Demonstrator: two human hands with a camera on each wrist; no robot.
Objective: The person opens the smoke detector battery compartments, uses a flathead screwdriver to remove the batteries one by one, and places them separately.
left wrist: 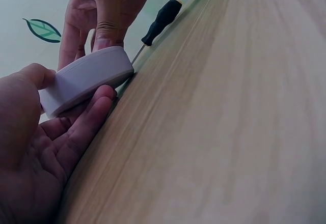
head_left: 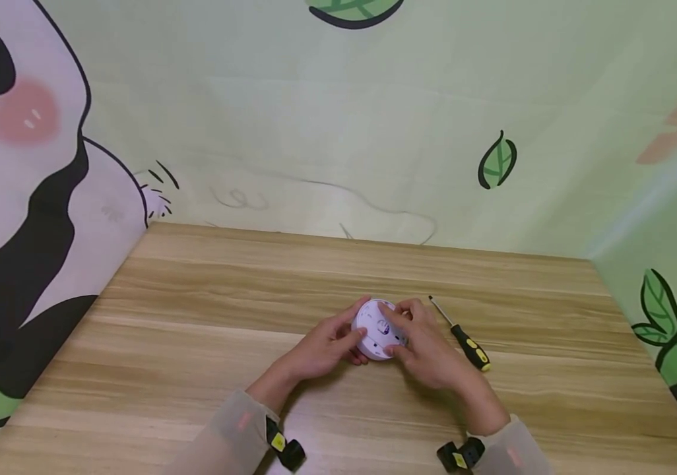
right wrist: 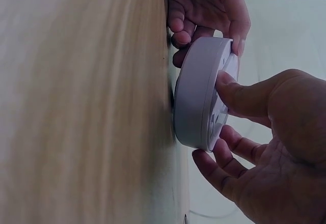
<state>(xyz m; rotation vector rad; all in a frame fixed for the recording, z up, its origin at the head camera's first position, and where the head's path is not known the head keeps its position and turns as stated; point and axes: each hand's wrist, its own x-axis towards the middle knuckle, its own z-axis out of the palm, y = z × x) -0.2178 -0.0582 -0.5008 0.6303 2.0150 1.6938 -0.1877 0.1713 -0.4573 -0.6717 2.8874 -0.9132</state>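
Head view shows us the white disc [head_left: 374,330] just left of the screwdriver [head_left: 460,335], the left hand [head_left: 322,346] gripping the side away from that tool, thumb over the face and fingers beneath, while the right hand [head_left: 436,349] pinches the side nearer it. We judge the handling to be under way: the disc is already taken up and its casing looks joined, with the screwdriver in neither hand. Setting the disc down is not yet done, and whether anything inside has been worked on we cannot tell.
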